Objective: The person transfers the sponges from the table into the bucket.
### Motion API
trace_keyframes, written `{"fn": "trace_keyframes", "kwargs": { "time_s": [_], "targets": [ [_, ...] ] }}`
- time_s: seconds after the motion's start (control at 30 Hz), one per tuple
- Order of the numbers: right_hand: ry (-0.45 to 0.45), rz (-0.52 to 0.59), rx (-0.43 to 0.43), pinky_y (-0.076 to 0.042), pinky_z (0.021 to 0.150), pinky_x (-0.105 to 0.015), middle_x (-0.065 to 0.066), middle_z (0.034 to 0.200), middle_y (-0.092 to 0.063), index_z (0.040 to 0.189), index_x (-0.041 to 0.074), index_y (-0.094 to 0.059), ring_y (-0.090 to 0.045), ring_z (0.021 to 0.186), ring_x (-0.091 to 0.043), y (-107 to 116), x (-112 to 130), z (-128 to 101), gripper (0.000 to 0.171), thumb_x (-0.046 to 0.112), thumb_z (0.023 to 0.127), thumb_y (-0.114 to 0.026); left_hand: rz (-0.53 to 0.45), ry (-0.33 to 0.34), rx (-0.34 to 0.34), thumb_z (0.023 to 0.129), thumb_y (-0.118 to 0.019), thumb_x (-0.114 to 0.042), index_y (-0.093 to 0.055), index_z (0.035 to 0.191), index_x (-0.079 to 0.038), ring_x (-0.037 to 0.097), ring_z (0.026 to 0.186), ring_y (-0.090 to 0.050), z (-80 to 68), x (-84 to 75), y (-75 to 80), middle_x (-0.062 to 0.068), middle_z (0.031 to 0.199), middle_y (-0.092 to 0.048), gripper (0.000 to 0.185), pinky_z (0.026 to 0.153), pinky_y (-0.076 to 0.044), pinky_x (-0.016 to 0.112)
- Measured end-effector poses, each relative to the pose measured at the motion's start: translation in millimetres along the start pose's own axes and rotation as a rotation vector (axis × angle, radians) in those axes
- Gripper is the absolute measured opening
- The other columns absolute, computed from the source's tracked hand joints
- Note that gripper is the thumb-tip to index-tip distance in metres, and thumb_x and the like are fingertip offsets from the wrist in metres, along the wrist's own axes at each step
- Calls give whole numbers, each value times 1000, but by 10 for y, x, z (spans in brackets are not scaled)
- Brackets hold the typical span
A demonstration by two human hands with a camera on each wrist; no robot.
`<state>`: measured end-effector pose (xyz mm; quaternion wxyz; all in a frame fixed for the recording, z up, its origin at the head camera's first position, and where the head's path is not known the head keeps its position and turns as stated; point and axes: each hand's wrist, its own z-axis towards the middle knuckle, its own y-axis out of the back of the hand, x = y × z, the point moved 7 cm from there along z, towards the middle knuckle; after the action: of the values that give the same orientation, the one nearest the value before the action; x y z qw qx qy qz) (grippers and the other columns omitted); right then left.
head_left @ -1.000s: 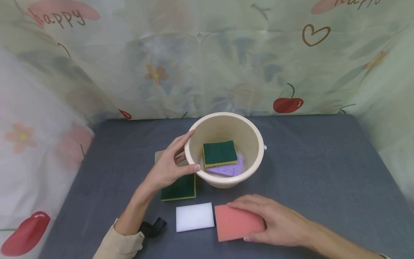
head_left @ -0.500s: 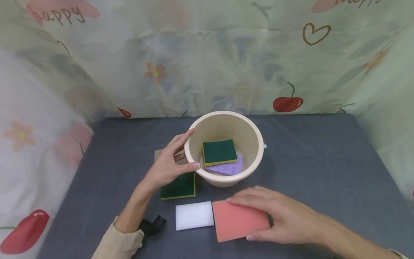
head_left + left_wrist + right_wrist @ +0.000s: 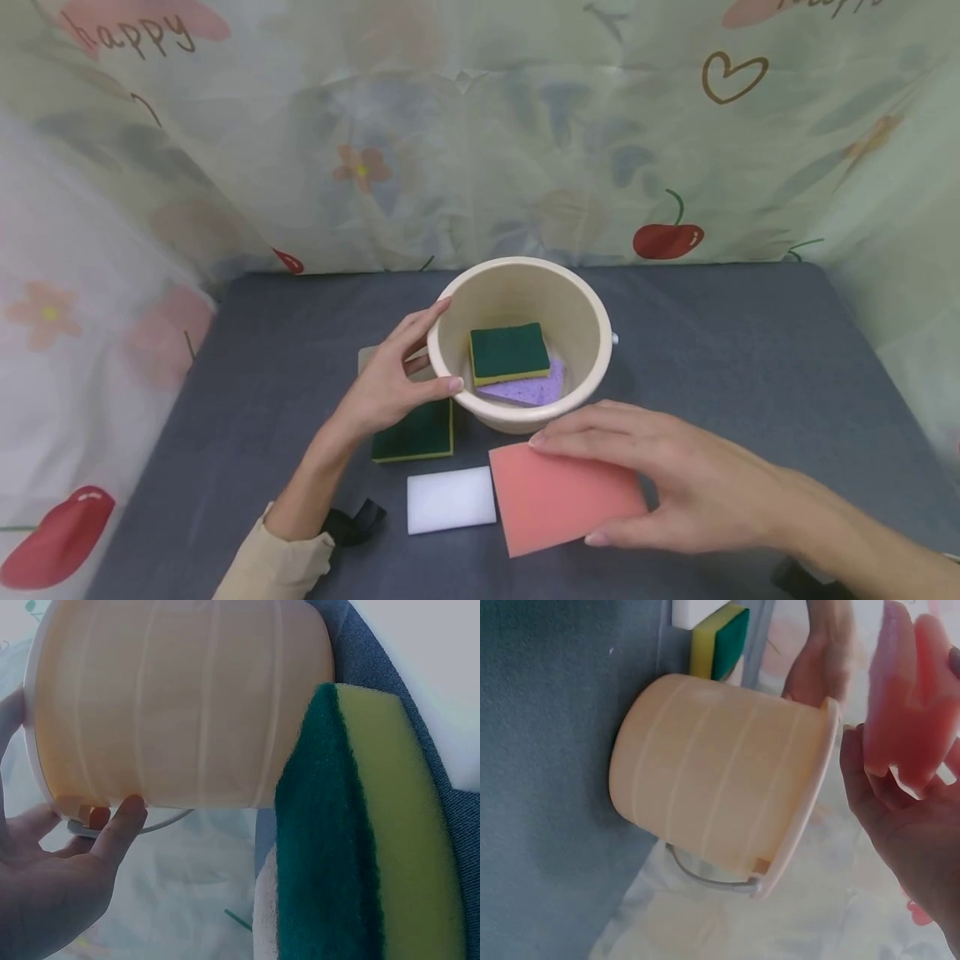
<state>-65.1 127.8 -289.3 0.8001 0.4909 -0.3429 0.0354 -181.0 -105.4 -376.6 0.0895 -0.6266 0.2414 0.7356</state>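
The left hand [image 3: 390,383] hides much of a green-and-yellow scouring sponge [image 3: 416,433] lying under its palm, fingers curled round the rim of the round cream plastic bucket [image 3: 525,287]. The right hand [image 3: 675,483] pinches a flat pink rectangular sponge [image 3: 558,496], thumb underneath, raised just in front of the bucket. A white foam block [image 3: 450,498] lies just left of that grip.

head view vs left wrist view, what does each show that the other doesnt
Only the head view shows the right hand holding the pink sponge, the white sponge, and the green sponge and purple sponge inside the bucket. Only the left wrist view shows the bucket's outer wall and thin wire handle. Both show the left hand on the bucket and the green-and-yellow sponge beside it.
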Motion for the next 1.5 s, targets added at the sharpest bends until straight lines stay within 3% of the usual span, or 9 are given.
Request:
{"fn": "trace_keyframes", "kwargs": {
  "time_s": [0.4, 0.63, 0.93, 1.23, 1.5],
  "targets": [
    [44, -43, -83, -39, 102, -17, 4, 141, -53, 144, 17, -53, -51, 126, -13, 247, 8, 112, 70, 31, 82, -83, -3, -7, -2, 85, -80, -13, -29, 157, -28, 34, 138, -41, -3, 10, 3, 8, 152, -33, 90, 101, -45, 52],
    [-34, -46, -71, -49, 91, -24, 7, 143, -52, 146, 23, -50, -53, 124, -11, 345, -63, 186, 71, 30, 83, -83, 9, -3, -5, 85, -80, -11, -29, 157, -28, 33, 138, -41, -1, 11, 4, 7, 152, -33, 90, 103, -44, 51],
    [-46, -78, -98, -46, 94, -20, 9, 141, -52, 145, 23, -51, -52, 124, -10, 458, -160, 321, 71, 26, 82, -83, 18, 7, -7, 84, -80, -12, -29, 157, -28, 32, 138, -42, 0, 10, 4, 6, 152, -33, 91, 103, -45, 49],
    [-98, -77, -68, -47, 97, -24, 9, 142, -52, 146, 22, -50, -49, 128, -9, 460, -339, 430, 70, 27, 84, -81, 14, 13, -12, 84, -80, -11, -29, 157, -29, 29, 138, -42, -12, 13, 3, 5, 152, -33, 90, 100, -48, 44],
    [-133, -67, -60, -51, 92, -29, 10, 142, -51, 147, 24, -49, -49, 127, -8, 460, -501, 538, 70, 30, 85, -81, 14, 11, -8, 85, -80, -13, -30, 157, -29, 28, 139, -41, -1, 13, -3, 5, 152, -33, 89, 100, -48, 40]
  ]
}}
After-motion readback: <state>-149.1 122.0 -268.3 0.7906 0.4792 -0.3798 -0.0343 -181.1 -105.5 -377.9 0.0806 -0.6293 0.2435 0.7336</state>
